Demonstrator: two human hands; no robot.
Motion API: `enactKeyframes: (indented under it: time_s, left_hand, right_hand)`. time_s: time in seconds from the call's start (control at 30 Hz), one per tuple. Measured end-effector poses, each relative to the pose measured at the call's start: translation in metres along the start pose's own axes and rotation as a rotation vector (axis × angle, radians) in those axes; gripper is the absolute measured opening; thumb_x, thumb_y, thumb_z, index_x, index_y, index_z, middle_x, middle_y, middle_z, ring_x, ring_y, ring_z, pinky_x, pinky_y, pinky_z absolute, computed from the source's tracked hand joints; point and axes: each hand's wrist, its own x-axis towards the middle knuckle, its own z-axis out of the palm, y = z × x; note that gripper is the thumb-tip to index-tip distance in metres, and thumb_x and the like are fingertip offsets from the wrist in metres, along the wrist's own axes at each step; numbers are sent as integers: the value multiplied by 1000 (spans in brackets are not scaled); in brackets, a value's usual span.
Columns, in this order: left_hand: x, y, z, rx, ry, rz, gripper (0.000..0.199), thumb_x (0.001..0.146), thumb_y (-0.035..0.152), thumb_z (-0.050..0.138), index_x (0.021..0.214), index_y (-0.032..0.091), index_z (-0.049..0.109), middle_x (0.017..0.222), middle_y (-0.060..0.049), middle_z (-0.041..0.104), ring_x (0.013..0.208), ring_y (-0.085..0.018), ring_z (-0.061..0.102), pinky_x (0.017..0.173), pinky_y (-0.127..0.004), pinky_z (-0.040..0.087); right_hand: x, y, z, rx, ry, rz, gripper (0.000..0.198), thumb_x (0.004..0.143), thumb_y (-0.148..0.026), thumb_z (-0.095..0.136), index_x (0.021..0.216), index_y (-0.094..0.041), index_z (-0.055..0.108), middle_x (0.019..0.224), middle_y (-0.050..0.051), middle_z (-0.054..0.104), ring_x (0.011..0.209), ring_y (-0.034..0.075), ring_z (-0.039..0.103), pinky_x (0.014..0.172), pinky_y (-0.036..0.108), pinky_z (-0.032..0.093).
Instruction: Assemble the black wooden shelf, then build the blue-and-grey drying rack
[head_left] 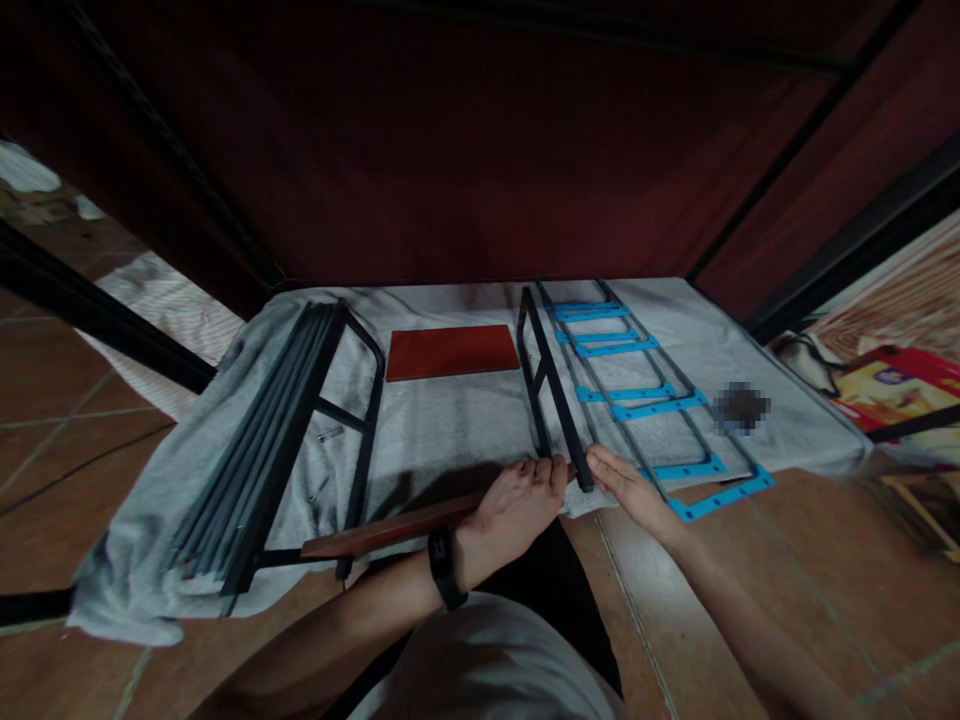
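Observation:
My left hand (521, 497), with a black band on its wrist, is closed over the right end of a reddish-brown board (397, 526). That board lies along the near side, between the left black metal frame (291, 462) and the right black metal frame (559, 395). My right hand (626, 485) presses its fingers together against the near end of the right frame, from the outer side. My fingertips meet close to this joint, and anything small between them is hidden. Farther back, a second reddish-brown board (452, 352) lies flat between the two frames.
A grey cloth (442, 440) covers the work surface. Several grey tubes (251, 450) lie at the left. Grey rods with blue brackets (637, 411) lie at the right, beside a blurred dark item (741, 408). Small metal pieces (330, 434) rest near the left frame. A dark red panel (465, 150) stands behind.

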Motion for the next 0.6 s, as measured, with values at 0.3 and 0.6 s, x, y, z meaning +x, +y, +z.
enactKeyframes:
  time_s: [0.3, 0.6]
  left_hand:
    - [-1, 0, -1, 16, -12, 5, 38, 93, 8, 49, 131, 7, 50, 99, -8, 66, 86, -18, 66, 73, -32, 51]
    - [-2, 1, -12, 16, -36, 19, 38, 95, 6, 41, 131, 6, 50, 100, -10, 67, 88, -18, 67, 74, -31, 49]
  right_hand:
    - [-7, -11, -1, -215, 49, -66, 42, 99, -61, 43, 81, -25, 53, 76, 0, 54, 74, 18, 52, 72, 33, 41]
    - [-2, -1, 6, -111, 88, 13, 50, 92, -72, 46, 76, -25, 46, 67, -3, 39, 64, 16, 41, 59, 30, 34]
